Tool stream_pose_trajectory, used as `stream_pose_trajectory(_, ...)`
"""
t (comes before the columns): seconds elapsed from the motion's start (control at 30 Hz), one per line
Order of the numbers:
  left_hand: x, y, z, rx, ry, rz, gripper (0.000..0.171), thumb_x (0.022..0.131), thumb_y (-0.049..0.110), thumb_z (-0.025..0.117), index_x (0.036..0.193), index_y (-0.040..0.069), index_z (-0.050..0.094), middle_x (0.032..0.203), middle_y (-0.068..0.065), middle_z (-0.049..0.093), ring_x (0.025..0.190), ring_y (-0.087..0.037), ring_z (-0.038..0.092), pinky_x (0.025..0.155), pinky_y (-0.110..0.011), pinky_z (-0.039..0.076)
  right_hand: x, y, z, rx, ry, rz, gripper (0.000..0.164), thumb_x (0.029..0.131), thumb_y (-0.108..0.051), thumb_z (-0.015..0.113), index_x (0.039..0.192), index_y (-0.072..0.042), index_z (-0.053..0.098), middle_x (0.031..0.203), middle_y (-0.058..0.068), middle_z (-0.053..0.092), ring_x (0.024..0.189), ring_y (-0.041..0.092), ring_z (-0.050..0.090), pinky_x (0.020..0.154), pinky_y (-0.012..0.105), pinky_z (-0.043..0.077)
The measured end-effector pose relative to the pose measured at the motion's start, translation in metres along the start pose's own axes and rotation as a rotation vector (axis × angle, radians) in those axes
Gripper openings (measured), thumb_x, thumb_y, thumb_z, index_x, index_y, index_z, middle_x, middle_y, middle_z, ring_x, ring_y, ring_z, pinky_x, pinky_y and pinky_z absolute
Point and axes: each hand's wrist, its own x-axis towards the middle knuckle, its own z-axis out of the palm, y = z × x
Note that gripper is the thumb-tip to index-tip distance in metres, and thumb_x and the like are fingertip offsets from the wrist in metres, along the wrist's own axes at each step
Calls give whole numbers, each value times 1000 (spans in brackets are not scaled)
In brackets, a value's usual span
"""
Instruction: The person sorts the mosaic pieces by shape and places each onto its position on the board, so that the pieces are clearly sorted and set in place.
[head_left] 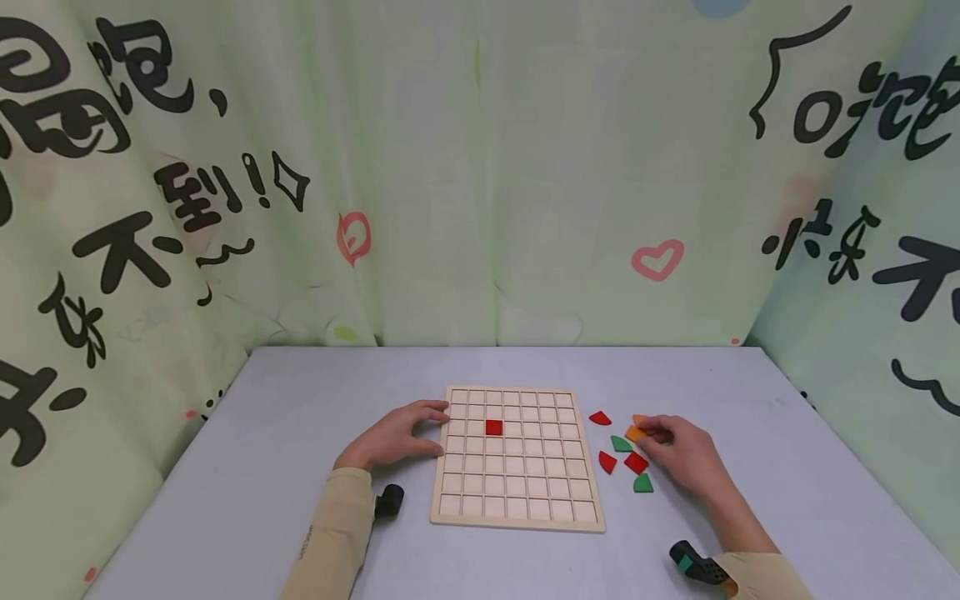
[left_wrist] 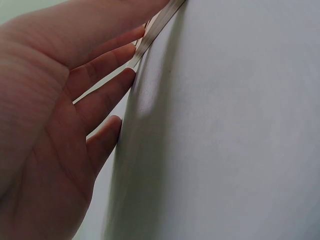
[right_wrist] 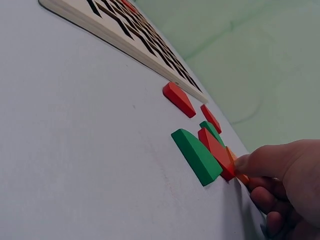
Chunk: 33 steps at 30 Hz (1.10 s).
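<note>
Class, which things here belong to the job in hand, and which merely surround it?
Likely job:
- grid board
- red square on it
- orange pieces at right hand
- loose red pieces
- green pieces

Likely surroundings:
- table
- printed curtain

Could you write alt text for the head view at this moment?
A person's right hand appears to pinch an orange piece beside loose red pieces and green pieces, to the right of a wooden grid board. One red square sits in the grid, and the left hand touches the board's left edge.
</note>
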Motion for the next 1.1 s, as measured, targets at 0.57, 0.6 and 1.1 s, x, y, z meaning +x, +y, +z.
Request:
stream_pose_trajectory(0.57,-1,2,1,15,7,-18,48,82,21,80,126,9,64,149,-1,45,141,-26,35,114,-45,33,-1,3,-9,-44,-60,13,32,87,-8,71,114,7,64,104,20,62,89,28,53,78,43,54)
stream_pose_trajectory(0.6,0,2,1,14,7,-15,47,82,21,80,126,9,65,149,-1,45,141,-26,35,114,-45,33,-1,4,-10,-43,-63,15,32,87,-8,71,114,6,63,104,20,62,89,28,53,78,42,54)
stream_pose_trajectory(1.1,2,1,1,9,5,-18,48,82,22,80,125,9,65,149,-1,45,141,-26,34,114,-46,32,-3,8,-8,-51,-26,-64,32,85,-8,74,113,5,67,105,19,62,86,25,54,74,40,53)
